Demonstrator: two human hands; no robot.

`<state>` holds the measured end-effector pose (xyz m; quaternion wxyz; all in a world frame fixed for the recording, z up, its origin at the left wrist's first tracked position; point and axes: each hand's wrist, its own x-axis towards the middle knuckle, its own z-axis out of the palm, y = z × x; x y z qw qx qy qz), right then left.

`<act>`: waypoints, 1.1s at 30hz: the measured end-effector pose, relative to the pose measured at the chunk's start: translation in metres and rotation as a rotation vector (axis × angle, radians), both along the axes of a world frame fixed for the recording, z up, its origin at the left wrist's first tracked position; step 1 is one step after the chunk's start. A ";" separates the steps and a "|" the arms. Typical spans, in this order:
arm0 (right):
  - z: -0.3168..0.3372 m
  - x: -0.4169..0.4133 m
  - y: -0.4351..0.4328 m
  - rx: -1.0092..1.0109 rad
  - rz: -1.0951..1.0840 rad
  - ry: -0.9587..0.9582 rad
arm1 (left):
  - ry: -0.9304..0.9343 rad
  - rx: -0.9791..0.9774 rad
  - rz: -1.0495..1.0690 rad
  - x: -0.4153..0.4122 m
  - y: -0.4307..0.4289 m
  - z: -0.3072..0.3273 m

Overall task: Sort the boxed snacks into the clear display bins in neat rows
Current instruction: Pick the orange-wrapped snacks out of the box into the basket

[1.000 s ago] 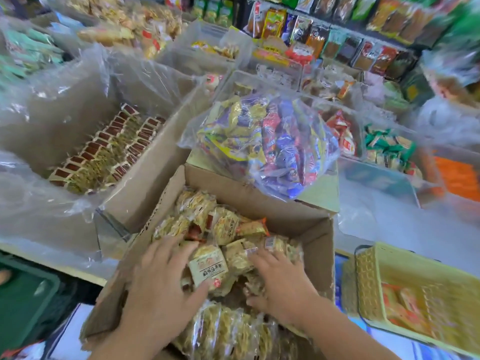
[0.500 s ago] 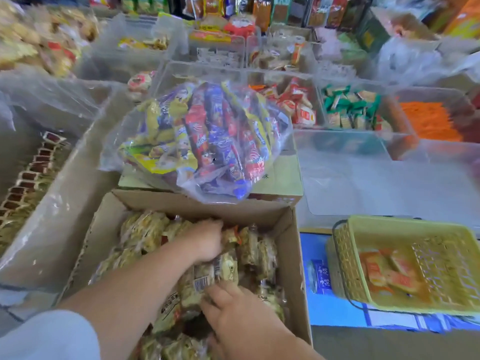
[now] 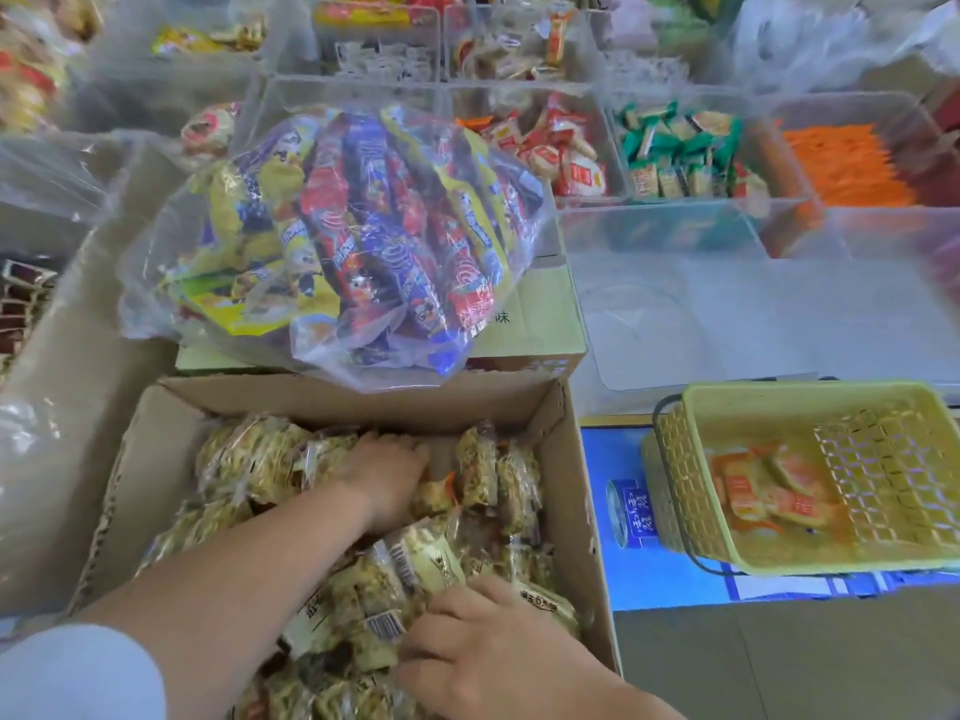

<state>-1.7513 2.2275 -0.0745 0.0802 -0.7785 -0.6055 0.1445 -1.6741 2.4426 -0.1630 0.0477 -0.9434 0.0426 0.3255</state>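
A: Where are the snacks?

B: The wrapped snacks (image 3: 415, 558) are all loose in the open cardboard box (image 3: 332, 402) at the near edge, heaped and not in rows.

A: And the hands?

B: Both are in the box. The left hand (image 3: 387, 475) reaches to the far side, fingers pressed together with their tips buried in the pile, so I cannot tell whether they grip a packet. The right hand (image 3: 498, 652) lies on the near packets, fingers a little spread and resting on the wrappers.

A: The bins?

B: The clear display bins (image 3: 670, 220) stand well beyond the box (one holds green packets (image 3: 675, 153), its neighbour red-and-white ones (image 3: 561, 153)). A clear bag of bright packets (image 3: 353, 236) sits on a closed carton (image 3: 540, 314) just behind the box, and a yellow basket (image 3: 800, 389) to the right holds orange packets (image 3: 769, 496).
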 end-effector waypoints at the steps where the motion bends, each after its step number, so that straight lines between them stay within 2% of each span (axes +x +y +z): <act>1: 0.003 0.001 -0.001 -0.018 -0.048 0.006 | 0.003 0.004 -0.011 0.002 -0.001 0.000; 4: 0.007 0.002 -0.007 -0.003 -0.134 -0.037 | 0.069 0.015 -0.051 0.010 -0.006 0.003; 9: 0.016 0.006 -0.019 0.134 -0.325 0.130 | 0.170 -0.033 -0.013 0.016 -0.006 0.006; 11: 0.024 0.018 -0.021 0.199 -0.523 0.268 | 0.169 -0.072 0.034 0.016 -0.001 0.007; 14: 0.035 0.040 -0.013 0.185 -0.861 0.485 | 0.178 -0.134 0.059 0.011 0.005 0.007; 18: 0.033 0.061 0.013 0.200 -1.214 0.986 | 0.185 -0.208 0.078 0.003 0.008 0.006; 19: 0.028 0.064 0.017 0.199 -1.285 1.056 | 0.206 -0.225 0.083 0.002 0.007 0.006; 24: 0.001 0.064 0.031 0.255 -1.481 0.989 | 0.219 -0.271 0.050 0.001 -0.002 0.005; 28: -0.015 0.070 0.035 0.167 -1.538 0.981 | 0.064 -0.260 0.094 0.003 0.004 0.018; 33: -0.028 0.077 0.042 -0.002 -1.459 1.013 | -0.185 -0.215 0.079 -0.002 0.019 0.050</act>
